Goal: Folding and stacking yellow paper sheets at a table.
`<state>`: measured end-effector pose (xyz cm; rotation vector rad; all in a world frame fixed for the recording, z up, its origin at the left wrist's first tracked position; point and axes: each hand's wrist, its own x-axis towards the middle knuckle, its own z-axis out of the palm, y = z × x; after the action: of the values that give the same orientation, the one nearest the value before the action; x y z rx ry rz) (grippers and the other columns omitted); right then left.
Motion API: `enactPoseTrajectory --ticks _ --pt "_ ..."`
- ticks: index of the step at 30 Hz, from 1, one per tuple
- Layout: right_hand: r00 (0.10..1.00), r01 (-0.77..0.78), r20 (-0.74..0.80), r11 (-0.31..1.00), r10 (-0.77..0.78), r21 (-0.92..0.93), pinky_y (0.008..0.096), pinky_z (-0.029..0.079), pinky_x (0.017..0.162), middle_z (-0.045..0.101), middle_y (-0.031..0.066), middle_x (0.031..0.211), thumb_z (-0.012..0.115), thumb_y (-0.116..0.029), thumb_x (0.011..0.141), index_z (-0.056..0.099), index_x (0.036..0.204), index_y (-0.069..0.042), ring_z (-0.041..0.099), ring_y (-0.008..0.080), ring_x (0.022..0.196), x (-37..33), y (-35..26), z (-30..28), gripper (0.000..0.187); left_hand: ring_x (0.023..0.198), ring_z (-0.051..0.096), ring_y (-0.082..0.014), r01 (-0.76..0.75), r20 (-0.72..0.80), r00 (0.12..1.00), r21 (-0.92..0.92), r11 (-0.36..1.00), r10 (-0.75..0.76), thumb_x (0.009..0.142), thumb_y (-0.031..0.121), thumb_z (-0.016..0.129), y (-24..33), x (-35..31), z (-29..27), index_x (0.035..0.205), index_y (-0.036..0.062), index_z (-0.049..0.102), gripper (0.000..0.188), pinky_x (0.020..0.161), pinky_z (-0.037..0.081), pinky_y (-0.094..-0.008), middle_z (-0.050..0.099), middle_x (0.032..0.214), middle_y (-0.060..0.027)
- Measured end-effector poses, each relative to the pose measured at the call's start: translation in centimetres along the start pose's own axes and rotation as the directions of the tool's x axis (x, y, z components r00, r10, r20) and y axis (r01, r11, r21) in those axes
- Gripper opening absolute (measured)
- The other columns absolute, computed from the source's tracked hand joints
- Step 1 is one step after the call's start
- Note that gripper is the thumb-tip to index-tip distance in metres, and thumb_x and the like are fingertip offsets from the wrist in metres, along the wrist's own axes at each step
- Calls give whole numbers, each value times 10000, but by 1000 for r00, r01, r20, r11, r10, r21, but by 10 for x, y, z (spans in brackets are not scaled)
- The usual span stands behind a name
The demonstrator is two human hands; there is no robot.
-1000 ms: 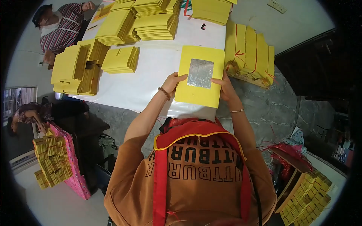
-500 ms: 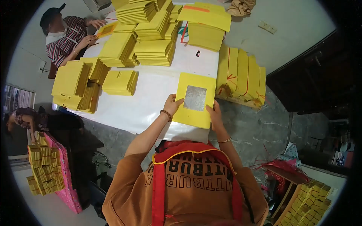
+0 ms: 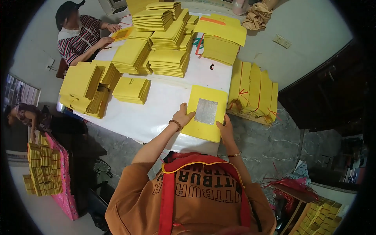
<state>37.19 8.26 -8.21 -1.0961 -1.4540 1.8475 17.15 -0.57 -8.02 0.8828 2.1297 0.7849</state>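
A rectangular piece of yellow joss paper (image 3: pixel 192 131) with a silver square in its middle lies at the near right corner of the white-covered table (image 3: pixel 164 90). My left hand (image 3: pixel 182 117) holds its left edge, thumb on top and beside the silver square. On the opposite edge, my right hand (image 3: pixel 225 129) grips with the thumb over the yellow border; its other fingers are mostly hidden at the side. Whether this is one sheet or a thin stack I cannot tell.
Folded yellow stacks (image 3: pixel 168 62) cover the far and left table. Bundles tied with red string (image 3: pixel 250 90) stand right of it. At the far left a co-worker (image 3: pixel 82 35) handles a yellow-orange piece. Another person (image 3: pixel 31 117) bends by a pink-covered surface (image 3: pixel 62 176) bearing yellow bundles.
The whole view has shifted, so the table appears slightly lower and to the right. My hands keep their grip on the joss paper, the left fingers now a little more extended.
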Motion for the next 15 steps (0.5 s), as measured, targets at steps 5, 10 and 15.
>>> enactPoseTrajectory --ticks 5,10,15 --pt "1000 -30 -3 999 30 37 289 396 852 512 109 1112 511 21 759 393 1225 9 501 186 1000 9 -1 -3 481 844 565 -416 -15 52 999 108 994 10 785 449 494 9 -4 -1 1286 41 206 707 743 449 -442 582 874 -269" --pt "999 -22 -41 998 20 -56 288 403 840 516 111 1118 512 15 759 388 1231 10 505 192 998 13 3 -4 488 800 564 -444 -13 50 999 215 976 2 802 415 471 19 -9 -4 1266 9 191 677 713 451 -472 572 854 -307" --pt "999 -36 -37 999 34 -34 291 413 821 519 121 1101 517 12 757 395 1226 5 515 198 978 11 3 -2 484 801 565 -430 -16 47 999 170 985 8 808 456 457 7 -5 -4 1287 28 194 694 710 452 -459 582 863 -274"
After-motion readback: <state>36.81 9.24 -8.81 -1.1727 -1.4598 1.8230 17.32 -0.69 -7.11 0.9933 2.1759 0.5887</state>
